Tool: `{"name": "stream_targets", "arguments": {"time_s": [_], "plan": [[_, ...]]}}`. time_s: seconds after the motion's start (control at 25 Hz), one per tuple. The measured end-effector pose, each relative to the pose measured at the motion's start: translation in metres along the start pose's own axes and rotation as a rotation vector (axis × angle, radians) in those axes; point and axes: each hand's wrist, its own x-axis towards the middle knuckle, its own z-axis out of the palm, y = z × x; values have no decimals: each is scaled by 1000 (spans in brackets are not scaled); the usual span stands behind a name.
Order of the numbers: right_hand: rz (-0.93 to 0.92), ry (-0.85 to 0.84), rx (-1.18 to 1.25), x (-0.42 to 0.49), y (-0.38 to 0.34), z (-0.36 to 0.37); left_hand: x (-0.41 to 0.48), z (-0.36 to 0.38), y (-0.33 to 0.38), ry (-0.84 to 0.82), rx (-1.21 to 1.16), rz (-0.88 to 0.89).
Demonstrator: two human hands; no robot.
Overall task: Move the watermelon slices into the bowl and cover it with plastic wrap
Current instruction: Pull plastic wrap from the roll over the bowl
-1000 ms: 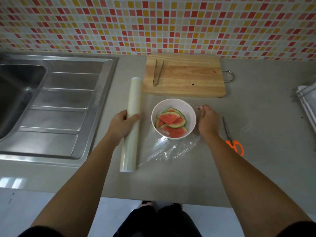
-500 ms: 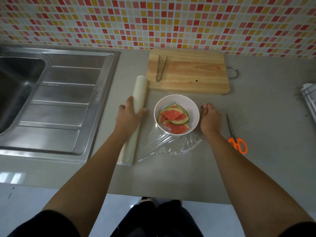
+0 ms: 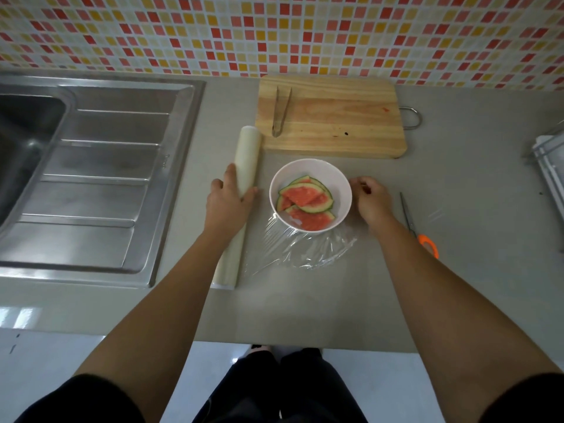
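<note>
- Watermelon slices [image 3: 306,204], red flesh with green rind, lie piled inside the white bowl [image 3: 338,178], which stands on the grey bench [image 3: 305,306] directly between the two hands.
- The left hand [image 3: 227,203] is just to the left of the bowl, palm down and fingers curled over the plastic wrap roll [image 3: 247,154], gripping it near its middle; the roll lies lengthwise on the bench, running from beyond the hand back along the forearm.
- The right hand [image 3: 370,198] is at the bowl's right rim, fingers drawn together as in a pinch; a film edge presumably sits there, but whether it is actually held cannot be told, as the film is too clear to see at the fingertips.
- A sheet of plastic wrap [image 3: 308,248] stretches from the roll toward the right hand, lying crinkled on the bench under and just in front of the bowl's near side; the top of the bowl looks uncovered.
- Orange-handled scissors [image 3: 418,227] lie on the bench just right of the right wrist, apart from it.
- A wooden cutting board [image 3: 335,123] sits beyond both hands, with metal tongs [image 3: 280,112] resting on its left part.
- A steel sink [image 3: 91,178] lies well left of the left hand.
</note>
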Motion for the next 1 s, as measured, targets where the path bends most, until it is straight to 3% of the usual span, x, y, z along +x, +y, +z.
{"name": "stream_targets", "arguments": {"time_s": [0.12, 0.24, 0.48, 0.64, 1.0], "plan": [[163, -88, 232, 9, 0, -11, 0, -3, -1, -10, -33, 11], [185, -140, 285, 16, 0, -15, 1, -9, -6, -30, -75, -1], [157, -111, 221, 10, 0, -7, 3, -12, -5, -31, -100, -46], [-7, -2, -4, 9, 1, -4, -1, -10, -4, -1, -88, -33], [-62, 70, -20, 10, -2, -1, -1, -14, -11, 27, -19, -37]]}}
